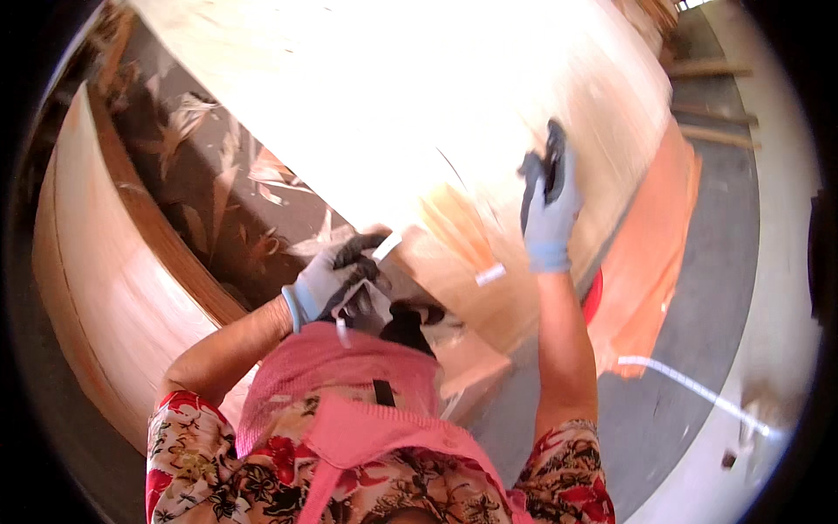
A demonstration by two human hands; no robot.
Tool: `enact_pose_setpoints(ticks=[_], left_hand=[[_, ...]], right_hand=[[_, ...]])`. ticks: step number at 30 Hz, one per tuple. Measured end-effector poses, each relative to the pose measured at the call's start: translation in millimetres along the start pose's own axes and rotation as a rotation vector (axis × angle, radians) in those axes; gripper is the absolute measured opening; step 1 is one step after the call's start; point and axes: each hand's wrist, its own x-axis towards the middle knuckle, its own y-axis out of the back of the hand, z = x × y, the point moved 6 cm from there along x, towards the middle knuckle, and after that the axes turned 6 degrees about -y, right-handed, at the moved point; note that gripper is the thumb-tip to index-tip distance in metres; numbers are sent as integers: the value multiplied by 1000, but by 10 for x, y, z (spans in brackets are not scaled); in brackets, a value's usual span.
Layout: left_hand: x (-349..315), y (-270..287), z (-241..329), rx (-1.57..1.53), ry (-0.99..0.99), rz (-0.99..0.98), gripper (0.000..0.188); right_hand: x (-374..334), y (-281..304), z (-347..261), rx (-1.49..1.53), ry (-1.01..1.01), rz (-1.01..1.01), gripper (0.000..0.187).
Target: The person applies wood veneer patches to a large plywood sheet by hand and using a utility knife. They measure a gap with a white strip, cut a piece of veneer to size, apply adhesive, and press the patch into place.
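Note:
A large pale wood veneer sheet (349, 113) lies in front of me, with a thin dark split in its middle. On it is a narrow orange-tan veneer piece (456, 225), with a short white tape strip (491, 274) at its near end. My left hand (336, 278), in a grey glove with black fingers, is at the sheet's near left edge, its fingers closed on a small white strip (387, 246). Another whitish bit hangs below that hand, blurred. My right hand (550, 199), gloved alike, is over the sheet's right part, thumb and fingers apart, holding nothing I can see.
A curved stack of veneer (113, 236) stands at the left. Torn veneer scraps (223, 175) litter the dark floor beside it. Orange veneer sheets (646, 262) lie under the right edge. A white band (690, 384) crosses the floor at the right; wooden battens (711, 68) lie farther back.

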Motion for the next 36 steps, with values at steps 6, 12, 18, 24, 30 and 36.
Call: enact_pose_setpoints(ticks=[6,12,18,24,30,36], left_hand=[[408,1003,722,106,-119,326,20],[777,1425,1064,148,-60,473,30],[1019,1541,1017,38,-14,529,37],[881,1395,920,65,-97,513,20],[601,966,511,33,-36,320,18],[670,1004,458,-92,104,366,21]], right_hand=[[325,-976,-386,-158,97,-169,51],[785,-1898,-980,-334,470,-188,68],[974,-3012,-1210,-526,674,-282,71],[778,-3551,-1058,-637,862,-315,57],[889,-3479,-1035,-508,783,-353,42],[1037,-3092,-1223,-377,679,-344,43]])
